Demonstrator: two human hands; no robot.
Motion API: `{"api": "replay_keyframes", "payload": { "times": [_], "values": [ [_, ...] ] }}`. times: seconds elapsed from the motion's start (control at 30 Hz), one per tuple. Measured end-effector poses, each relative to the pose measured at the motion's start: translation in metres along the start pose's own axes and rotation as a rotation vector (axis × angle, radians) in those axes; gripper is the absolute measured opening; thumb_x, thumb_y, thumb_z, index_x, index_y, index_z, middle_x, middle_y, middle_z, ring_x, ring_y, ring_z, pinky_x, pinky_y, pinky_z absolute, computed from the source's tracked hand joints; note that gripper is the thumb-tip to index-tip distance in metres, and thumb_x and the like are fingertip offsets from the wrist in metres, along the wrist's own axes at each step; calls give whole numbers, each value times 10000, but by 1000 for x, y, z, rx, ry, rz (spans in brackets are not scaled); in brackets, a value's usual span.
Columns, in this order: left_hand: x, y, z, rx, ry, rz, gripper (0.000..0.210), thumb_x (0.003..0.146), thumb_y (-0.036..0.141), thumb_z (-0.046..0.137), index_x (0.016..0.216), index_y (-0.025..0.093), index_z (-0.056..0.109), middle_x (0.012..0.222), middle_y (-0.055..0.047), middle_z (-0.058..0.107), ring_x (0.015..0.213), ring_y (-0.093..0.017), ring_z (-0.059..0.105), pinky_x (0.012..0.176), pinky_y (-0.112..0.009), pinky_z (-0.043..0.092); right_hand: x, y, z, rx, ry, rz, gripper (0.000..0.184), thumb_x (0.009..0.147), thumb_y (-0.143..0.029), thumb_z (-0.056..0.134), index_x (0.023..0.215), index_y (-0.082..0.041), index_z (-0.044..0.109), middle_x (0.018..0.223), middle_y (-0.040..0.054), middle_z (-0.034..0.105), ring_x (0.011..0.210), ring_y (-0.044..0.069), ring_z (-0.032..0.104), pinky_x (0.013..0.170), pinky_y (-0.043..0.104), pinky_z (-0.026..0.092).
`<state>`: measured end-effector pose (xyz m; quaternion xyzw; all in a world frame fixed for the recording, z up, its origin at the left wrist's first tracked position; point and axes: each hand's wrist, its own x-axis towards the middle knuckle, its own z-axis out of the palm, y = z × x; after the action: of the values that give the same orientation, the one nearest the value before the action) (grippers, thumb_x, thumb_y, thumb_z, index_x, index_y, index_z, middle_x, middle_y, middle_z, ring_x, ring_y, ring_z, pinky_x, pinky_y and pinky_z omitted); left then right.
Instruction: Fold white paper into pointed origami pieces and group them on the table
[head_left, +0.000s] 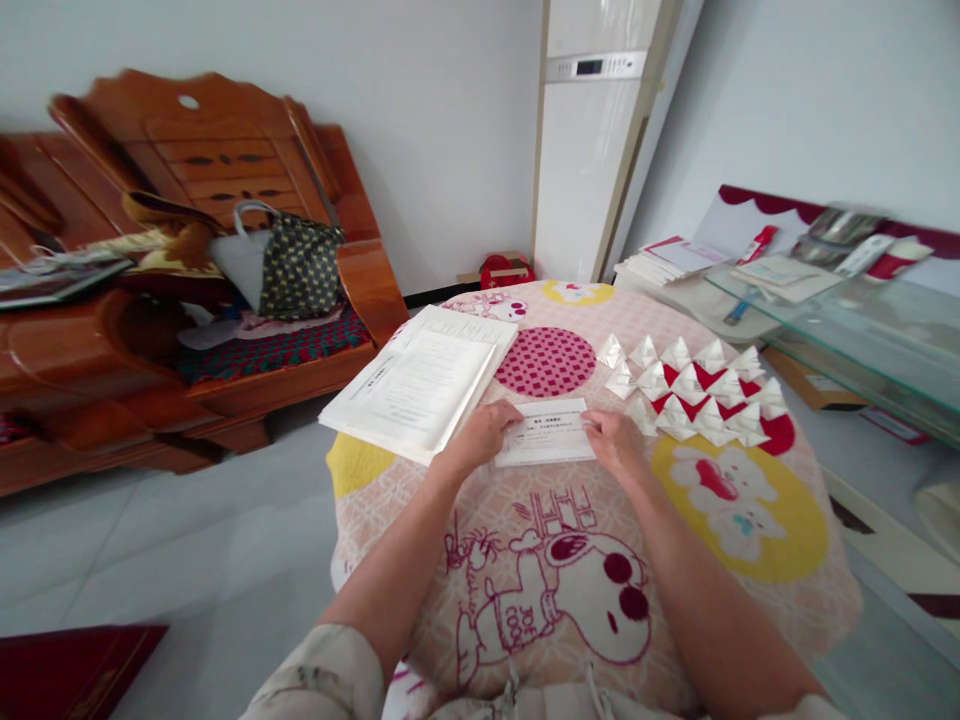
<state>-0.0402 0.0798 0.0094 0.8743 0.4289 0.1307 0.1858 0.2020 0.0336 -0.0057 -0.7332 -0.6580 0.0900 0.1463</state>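
A sheet of printed paper (547, 442) lies in front of me on the tablecloth, its text facing up. My left hand (481, 436) pinches its left edge near the upper corner. At the opposite edge, my right hand (616, 440) has its fingers closed on the paper too. A stack of printed sheets (420, 380) rests to the left, beside my left hand. Beyond my right hand stand several rows of folded white paper pieces (686, 385), pointed at the top. My fingertips partly cover both sides of the sheet.
The round table wears a patterned cloth (555, 600) with cartoon figures. A wooden sofa (210, 170) holding a dotted bag (304, 265) stands left. To the right, a glass shelf (847, 330) carries papers and a metal pot (840, 235). A white cabinet-like unit (585, 170) rises behind.
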Motion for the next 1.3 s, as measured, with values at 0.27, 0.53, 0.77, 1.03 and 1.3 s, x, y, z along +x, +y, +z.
{"api": "replay_keyframes", "payload": {
  "times": [0.27, 0.53, 0.77, 1.03, 1.3],
  "values": [
    [-14, 33, 9, 164, -122, 61, 362, 986, 290, 515, 1324, 295, 646, 1491, -63, 534, 1371, -259, 492, 1152, -434, 392, 0, 0, 0, -8, -6, -17, 319, 934, -216, 542, 1175, -183, 749, 1074, 130, 774, 972, 251, 713, 830, 310, 498],
    [-24, 28, 22, 185, -112, 120, 467, 984, 288, 518, 1450, 276, 507, 1559, -68, 448, 1478, -230, 354, 1235, -453, 251, -3, 2, -4, -74, -10, -58, 339, 955, -263, 531, 1228, -203, 725, 1078, 120, 772, 965, 247, 703, 803, 303, 477],
    [-24, 25, 27, 207, -118, 115, 492, 978, 320, 536, 1466, 269, 491, 1586, -79, 401, 1493, -234, 323, 1239, -439, 232, -10, -2, -9, -200, 32, -86, 316, 984, -259, 456, 1078, -198, 752, 894, 114, 758, 792, 226, 671, 658, 292, 395],
    [-22, 24, 30, 239, -84, 147, 483, 967, 309, 542, 1448, 289, 502, 1557, -66, 451, 1471, -218, 365, 1233, -423, 243, -35, -50, -17, -85, 460, -409, 299, 971, -171, 431, 855, -166, 707, 923, 129, 678, 869, 238, 580, 768, 322, 421],
    [-23, 25, 30, 217, -64, 144, 419, 946, 278, 569, 1364, 266, 584, 1534, -80, 479, 1449, -233, 402, 1240, -430, 252, -35, -58, -8, 110, 197, -376, 248, 930, -111, 469, 827, -178, 683, 876, 98, 691, 883, 220, 616, 782, 302, 439]
  ]
}}
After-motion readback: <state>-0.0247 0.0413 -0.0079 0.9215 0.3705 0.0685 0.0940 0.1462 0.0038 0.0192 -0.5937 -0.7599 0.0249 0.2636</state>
